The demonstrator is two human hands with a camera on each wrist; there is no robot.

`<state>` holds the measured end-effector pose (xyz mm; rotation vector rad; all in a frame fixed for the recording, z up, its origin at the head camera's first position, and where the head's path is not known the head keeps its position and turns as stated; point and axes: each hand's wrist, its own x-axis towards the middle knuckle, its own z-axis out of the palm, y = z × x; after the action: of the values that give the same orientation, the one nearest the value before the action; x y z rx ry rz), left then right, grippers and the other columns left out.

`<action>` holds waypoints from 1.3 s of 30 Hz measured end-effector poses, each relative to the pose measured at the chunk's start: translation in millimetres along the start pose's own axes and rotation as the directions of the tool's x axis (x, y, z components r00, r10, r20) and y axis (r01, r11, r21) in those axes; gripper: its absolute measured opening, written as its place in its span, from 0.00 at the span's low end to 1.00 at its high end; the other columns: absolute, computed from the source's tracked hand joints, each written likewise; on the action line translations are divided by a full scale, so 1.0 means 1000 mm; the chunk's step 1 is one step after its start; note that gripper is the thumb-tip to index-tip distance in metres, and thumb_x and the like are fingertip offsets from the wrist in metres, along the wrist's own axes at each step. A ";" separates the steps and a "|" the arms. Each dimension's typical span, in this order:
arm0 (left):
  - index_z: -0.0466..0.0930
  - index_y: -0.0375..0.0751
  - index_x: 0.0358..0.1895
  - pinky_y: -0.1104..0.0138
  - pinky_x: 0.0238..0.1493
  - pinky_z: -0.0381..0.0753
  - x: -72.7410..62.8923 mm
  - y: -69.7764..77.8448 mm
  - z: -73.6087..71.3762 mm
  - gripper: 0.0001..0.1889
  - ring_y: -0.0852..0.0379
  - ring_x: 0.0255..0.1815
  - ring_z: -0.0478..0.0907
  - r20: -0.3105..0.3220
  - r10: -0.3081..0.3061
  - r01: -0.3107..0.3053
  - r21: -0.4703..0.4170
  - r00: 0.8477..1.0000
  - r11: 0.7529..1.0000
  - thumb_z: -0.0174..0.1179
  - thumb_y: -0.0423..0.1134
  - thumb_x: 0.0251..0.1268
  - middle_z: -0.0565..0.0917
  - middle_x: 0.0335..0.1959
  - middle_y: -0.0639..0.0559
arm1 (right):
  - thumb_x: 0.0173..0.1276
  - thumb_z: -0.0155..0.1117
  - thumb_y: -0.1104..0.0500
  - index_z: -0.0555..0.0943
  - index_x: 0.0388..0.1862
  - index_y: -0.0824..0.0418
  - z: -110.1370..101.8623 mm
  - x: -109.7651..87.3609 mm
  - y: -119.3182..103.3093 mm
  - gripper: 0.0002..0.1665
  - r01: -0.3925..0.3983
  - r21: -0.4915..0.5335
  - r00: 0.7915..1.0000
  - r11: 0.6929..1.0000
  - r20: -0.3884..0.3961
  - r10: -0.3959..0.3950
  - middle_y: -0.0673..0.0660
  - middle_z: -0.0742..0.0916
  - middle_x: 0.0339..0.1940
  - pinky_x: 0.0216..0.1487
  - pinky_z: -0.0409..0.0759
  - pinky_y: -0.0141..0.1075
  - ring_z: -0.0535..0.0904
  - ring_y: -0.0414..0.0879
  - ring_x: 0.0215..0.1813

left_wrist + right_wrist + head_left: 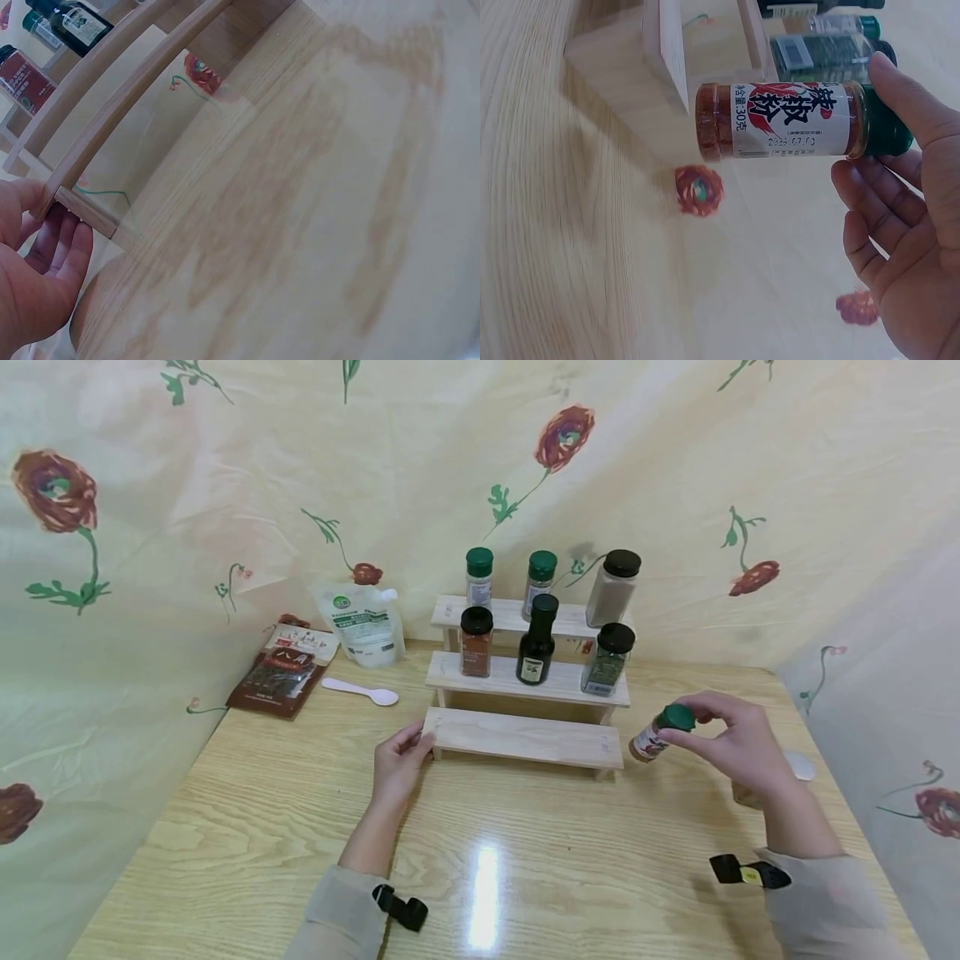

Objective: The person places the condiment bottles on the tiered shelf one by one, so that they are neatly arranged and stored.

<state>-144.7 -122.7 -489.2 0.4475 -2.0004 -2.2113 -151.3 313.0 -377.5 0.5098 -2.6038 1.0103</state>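
Note:
My right hand point(731, 735) pinches the green cap of a small chili powder jar point(780, 120) between thumb and fingers. The jar hangs tilted just right of the lowest shelf, its white label and red powder facing the right wrist camera. At the left end of a three-step wooden spice rack point(521, 735), my left hand point(401, 764) grips the corner of the bottom step, thumb over the board and fingers curled by its leg. On the middle step stand a red spice jar point(476, 643), a dark sauce bottle point(536, 647) and a dried herb jar point(606, 662).
Two green-capped jars point(479, 578) and a black-capped jar point(612, 589) occupy the top step. Left of the rack are a white spouted pouch point(363, 627), a brown spice packet point(281, 672) and a white spoon point(362, 692). A container point(746, 793) sits partly hidden behind my right wrist.

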 end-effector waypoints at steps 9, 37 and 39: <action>0.82 0.29 0.59 0.74 0.40 0.87 0.000 0.001 0.000 0.19 0.64 0.39 0.79 0.005 -0.009 0.009 -0.002 1.000 1.000 0.67 0.30 0.67 0.82 0.40 0.48 | 0.51 0.84 0.65 0.88 0.42 0.57 0.016 0.009 -0.008 0.19 0.013 0.060 0.999 0.998 0.030 -0.014 0.49 0.87 0.37 0.40 0.72 0.26 0.75 0.39 0.40; 0.80 0.30 0.60 0.71 0.42 0.87 0.002 0.000 -0.002 0.20 0.65 0.39 0.79 0.019 -0.025 0.026 -0.012 1.000 1.000 0.67 0.30 0.67 0.81 0.41 0.49 | 0.47 0.85 0.66 0.87 0.43 0.64 0.064 0.040 -0.046 0.22 0.179 0.118 0.982 0.977 0.047 -0.186 0.53 0.89 0.37 0.36 0.78 0.26 0.78 0.39 0.34; 0.81 0.30 0.61 0.71 0.43 0.88 0.002 0.000 -0.002 0.20 0.65 0.39 0.79 0.019 -0.026 0.026 -0.008 0.999 1.000 0.67 0.31 0.67 0.81 0.41 0.49 | 0.47 0.85 0.66 0.87 0.44 0.64 0.068 0.042 -0.048 0.23 0.182 0.126 0.981 0.975 0.049 -0.190 0.53 0.89 0.38 0.35 0.78 0.26 0.78 0.40 0.34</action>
<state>-145.8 -125.2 -489.4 0.4560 -2.0051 -2.2464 -178.1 224.3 -380.8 0.8099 -2.4995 1.1090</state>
